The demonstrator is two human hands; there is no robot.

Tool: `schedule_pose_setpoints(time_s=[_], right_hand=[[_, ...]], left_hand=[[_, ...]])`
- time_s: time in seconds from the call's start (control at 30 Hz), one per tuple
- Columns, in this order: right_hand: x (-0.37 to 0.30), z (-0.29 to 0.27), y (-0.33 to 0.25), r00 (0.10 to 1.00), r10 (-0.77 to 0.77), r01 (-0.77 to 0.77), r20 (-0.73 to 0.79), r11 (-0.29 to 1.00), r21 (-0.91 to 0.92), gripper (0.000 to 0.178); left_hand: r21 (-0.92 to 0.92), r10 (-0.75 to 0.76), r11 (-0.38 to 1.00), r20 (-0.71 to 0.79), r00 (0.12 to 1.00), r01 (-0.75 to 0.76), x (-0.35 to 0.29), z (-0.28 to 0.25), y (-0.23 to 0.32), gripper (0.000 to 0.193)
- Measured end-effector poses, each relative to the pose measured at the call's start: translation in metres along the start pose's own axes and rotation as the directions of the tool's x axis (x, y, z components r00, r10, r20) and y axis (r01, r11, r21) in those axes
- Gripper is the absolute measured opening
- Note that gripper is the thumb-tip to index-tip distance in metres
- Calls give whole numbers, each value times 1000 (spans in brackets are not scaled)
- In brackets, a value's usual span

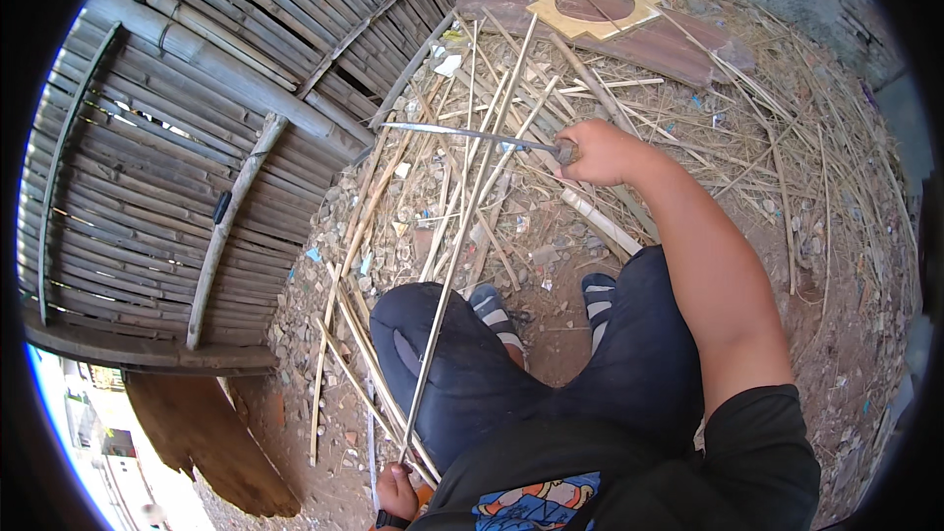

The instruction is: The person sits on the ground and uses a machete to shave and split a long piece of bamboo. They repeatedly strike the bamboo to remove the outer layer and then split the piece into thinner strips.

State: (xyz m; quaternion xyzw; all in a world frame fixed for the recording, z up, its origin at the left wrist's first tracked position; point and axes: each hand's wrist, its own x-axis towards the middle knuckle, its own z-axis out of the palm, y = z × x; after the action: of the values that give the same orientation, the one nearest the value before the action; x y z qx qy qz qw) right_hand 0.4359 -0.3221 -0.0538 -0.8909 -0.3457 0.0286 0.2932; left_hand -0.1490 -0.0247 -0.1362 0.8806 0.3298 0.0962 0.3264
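My right hand (602, 152) is closed round the handle of a long knife (462, 132). Its narrow, slightly curved blade points left and crosses a long split bamboo strip (444, 307); I cannot tell whether the two touch. That strip runs from low beside my left thigh up toward the far boards. At its near end my left hand (396, 494), with a dark band on the wrist, is closed on it, the fingers partly hidden. More thin bamboo strips (346, 320) lie at my left knee, close to the held one.
A bamboo slat wall (147, 197) stands at the left, above a torn brown sheet (208, 438). Ahead, a yellow frame with a round hole (551, 12) rests on a reddish slab (501, 2). Sticks, straw and rubble (747, 167) litter the ground. A thicker bamboo piece (602, 223) lies near my right knee.
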Motion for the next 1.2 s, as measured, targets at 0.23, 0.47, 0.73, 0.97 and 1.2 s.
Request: schedule_pose_setpoints(time_s=[0.23, 0.47, 0.73, 0.97, 1.2], right_hand=[[-20, -15, -75, 925, -157, 231, 346, 955, -185, 42], [13, 14, -11, 986, 80, -80, 146, 997, -5, 39], [-2, 3, -66, 960, -129, 169, 250, 975, -147, 33], [15, 33, 9, 988, 69, -74, 138, 997, 35, 32], [13, 31, -16, 995, -53, 53, -80, 999, 4, 29]], left_hand=[[-228, -231, 925, 294, 928, 303, 12, -22, -7, 60], [-100, -200, 963, 365, 909, 252, 31, -31, -23, 67], [-192, -377, 789, 598, 707, 583, 37, -38, -28, 64], [-181, -230, 921, 462, 857, 345, 42, -25, -40, 62], [-160, -447, 717, 641, 624, 678, 46, -44, -30, 64]])
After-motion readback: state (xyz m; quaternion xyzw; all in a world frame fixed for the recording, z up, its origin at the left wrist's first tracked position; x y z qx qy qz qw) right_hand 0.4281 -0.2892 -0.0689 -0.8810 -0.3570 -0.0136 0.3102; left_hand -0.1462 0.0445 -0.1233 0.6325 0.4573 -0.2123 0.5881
